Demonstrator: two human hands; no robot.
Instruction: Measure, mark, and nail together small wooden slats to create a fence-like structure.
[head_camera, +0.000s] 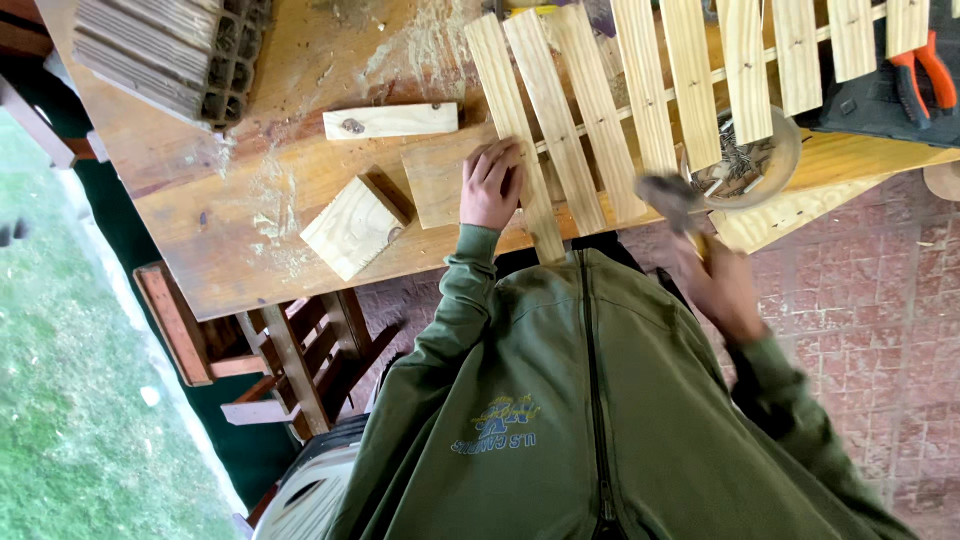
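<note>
Wooden slats (600, 120) lie across the table (300, 210). The left hand (492, 185) presses flat, fingers spread, on one slat. The right hand (722, 290) grips a blurred hammer (670, 200).

- Jacket (600, 420): olive-green, long-sleeved, soft knit fabric, filling the lower half of the view.
- Zip (592, 380): dark, closed, running straight down the middle of the chest.
- Chest emblem (497, 425): small blue and yellow print with a line of lettering.
- Sleeves: ribbed cuffs at the wrists; left cuff (477, 240) snug behind the bare left hand (492, 185).
- Right hand (722, 290): bare, motion-blurred.
</note>
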